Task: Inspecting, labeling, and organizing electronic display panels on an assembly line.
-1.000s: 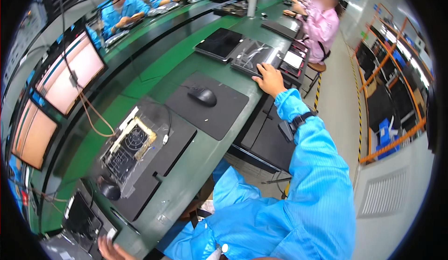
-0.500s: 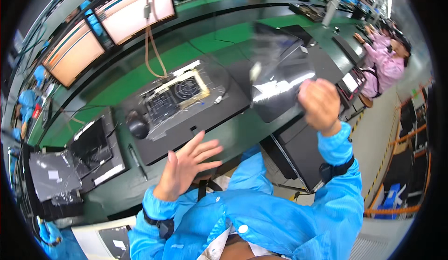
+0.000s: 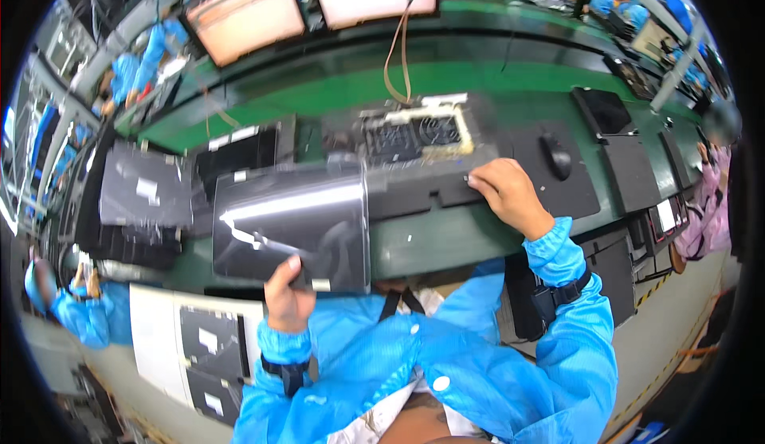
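My left hand (image 3: 288, 297) grips the lower edge of a dark glossy screen panel (image 3: 295, 233), thumb on its face. The panel has clear film along its edges and small pale labels, and it is tilted up over the near left of the bench. My right hand (image 3: 508, 193) is pinched over the near right edge of a black base board (image 3: 414, 197). A tiny pale thing shows at those fingertips, too small to name. Behind the hands, a fixture with a cream-edged frame (image 3: 458, 145) and dark parts inside sits on the board.
A black mouse (image 3: 556, 157) lies on a dark mat to the right. Film-covered panels (image 3: 143, 185) are stacked at the left. Two lit monitors (image 3: 247, 18) stand at the back, with a looped cable (image 3: 390, 70) hanging down. Other people work around the bench.
My left hand was empty with fingers spread; now it holds the screen panel. My right hand has left the film-covered panel on the right and now pinches above the board. The view has turned left.
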`<state>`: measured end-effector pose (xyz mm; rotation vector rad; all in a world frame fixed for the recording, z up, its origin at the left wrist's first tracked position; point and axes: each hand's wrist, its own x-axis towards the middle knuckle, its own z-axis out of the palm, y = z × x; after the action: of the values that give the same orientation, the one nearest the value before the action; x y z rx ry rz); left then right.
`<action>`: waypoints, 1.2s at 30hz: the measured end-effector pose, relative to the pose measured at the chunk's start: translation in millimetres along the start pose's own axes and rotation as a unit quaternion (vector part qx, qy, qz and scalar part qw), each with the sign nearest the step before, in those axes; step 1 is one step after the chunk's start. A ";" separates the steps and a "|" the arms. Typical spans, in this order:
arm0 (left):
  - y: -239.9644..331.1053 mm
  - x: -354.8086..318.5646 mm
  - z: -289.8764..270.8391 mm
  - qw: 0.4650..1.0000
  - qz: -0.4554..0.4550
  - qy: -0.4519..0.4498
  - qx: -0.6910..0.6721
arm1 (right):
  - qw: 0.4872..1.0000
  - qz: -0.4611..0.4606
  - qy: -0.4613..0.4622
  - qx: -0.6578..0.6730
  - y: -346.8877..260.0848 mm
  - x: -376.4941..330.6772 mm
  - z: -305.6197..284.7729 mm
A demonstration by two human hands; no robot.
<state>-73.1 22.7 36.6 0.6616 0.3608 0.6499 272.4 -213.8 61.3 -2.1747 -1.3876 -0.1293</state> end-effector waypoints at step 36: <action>-69.8 31.0 101.5 0.985 -0.017 -0.022 0.169 | 0.641 0.220 0.021 0.735 -105.7 -14.1 43.7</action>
<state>31.5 -44.7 61.8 0.9906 0.4457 0.5452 165.7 -170.3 61.2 -0.9223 -0.3918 0.8442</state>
